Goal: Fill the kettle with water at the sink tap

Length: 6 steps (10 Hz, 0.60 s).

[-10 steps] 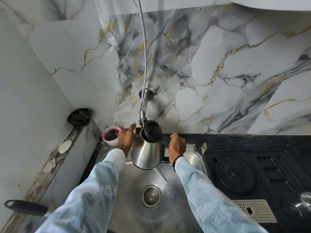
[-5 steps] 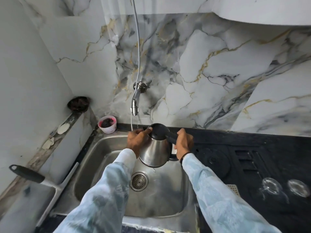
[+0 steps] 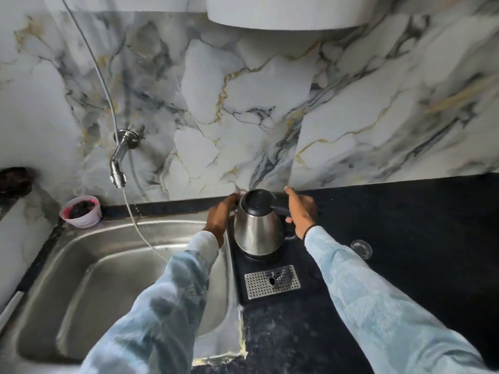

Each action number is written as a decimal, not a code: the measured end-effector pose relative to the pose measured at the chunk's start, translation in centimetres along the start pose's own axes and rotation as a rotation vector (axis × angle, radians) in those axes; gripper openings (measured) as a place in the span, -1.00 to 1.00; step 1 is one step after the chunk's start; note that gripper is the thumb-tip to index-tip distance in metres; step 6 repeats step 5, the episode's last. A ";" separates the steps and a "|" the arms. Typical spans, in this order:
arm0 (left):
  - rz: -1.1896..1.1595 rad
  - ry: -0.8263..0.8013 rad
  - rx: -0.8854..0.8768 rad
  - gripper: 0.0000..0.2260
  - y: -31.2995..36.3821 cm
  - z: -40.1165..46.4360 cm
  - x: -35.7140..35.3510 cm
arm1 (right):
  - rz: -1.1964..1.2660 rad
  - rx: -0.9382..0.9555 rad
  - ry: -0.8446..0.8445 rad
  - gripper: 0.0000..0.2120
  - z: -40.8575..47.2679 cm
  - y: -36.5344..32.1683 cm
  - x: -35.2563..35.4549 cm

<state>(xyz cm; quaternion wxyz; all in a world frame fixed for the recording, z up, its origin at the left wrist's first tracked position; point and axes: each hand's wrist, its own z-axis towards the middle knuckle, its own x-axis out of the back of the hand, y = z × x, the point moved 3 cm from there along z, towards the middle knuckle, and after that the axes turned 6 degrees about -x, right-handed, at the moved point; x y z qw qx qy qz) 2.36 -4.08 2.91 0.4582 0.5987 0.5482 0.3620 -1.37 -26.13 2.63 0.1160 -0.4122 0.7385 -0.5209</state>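
Your kettle point(image 3: 258, 229) stood at the centre of the frame, upright on the back of a black tray point(image 3: 313, 282), right of the sink point(image 3: 81, 265) and well apart from the tap point(image 3: 118, 168) at the left. Your right hand point(image 3: 301, 211) was at the black handle, its fingers point(image 3: 290, 190) curled over the top of it, closed around the grip as far as could be seen. Your left hand point(image 3: 220, 218) lay against the kettle's left side near the spout, fingers bent along the steel; whether they gripped or only steadied, you could not tell from this view. The black lid point(image 3: 255, 202) sat shut on top. A thin stream of water point(image 3: 135, 222) ran from the tap and curved down into the sink, toward your left sleeve point(image 3: 172, 292). In front of the kettle, the tray carried a perforated metal grille point(image 3: 271, 282). A small clear glass point(image 3: 361, 248) stood on the dark tabletop point(image 3: 418, 238) to the right of your right sleeve point(image 3: 364, 292). At the left of the frame, a pink cup point(image 3: 81, 211) with something dark inside sat at the sink's back corner, below the marble wall point(image 3: 243, 103).
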 end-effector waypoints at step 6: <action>0.521 0.100 -0.088 -0.23 -0.9 0.3 1.1 | -0.613 0.420 -0.012 -0.53 -0.4 -1.4 0.7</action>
